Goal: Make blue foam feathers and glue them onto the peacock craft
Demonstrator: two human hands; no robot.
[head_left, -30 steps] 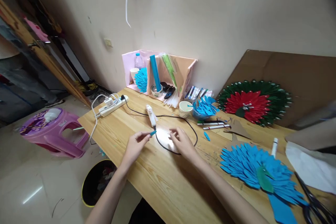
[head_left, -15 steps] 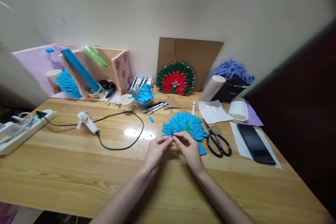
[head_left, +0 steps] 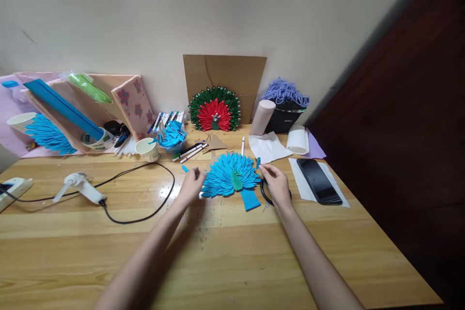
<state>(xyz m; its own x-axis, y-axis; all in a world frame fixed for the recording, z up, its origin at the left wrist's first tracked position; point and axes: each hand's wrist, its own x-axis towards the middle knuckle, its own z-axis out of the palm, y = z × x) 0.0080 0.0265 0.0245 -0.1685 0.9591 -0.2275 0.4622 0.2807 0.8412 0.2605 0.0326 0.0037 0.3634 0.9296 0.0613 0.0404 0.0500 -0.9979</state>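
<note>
A blue feathered fan with a green bird-shaped piece lies on the table, and a flat blue strip shows at its lower edge. At the fan's left side is my left hand, fingers curled; whatever it may hold is too small to make out. My right hand pinches a small dark blue-green piece to the right of the fan. It covers most of the scissors, leaving parts of the black handles visible.
A white glue gun with a looping black cable sits left. Behind are a paper cup, a bowl of blue pieces, markers and a red-green fan. A phone lies right.
My hands have moved apart, the right one carrying the small piece rightward and the left one moving to the fan's left side. The view has turned right, shifting the scene left.
</note>
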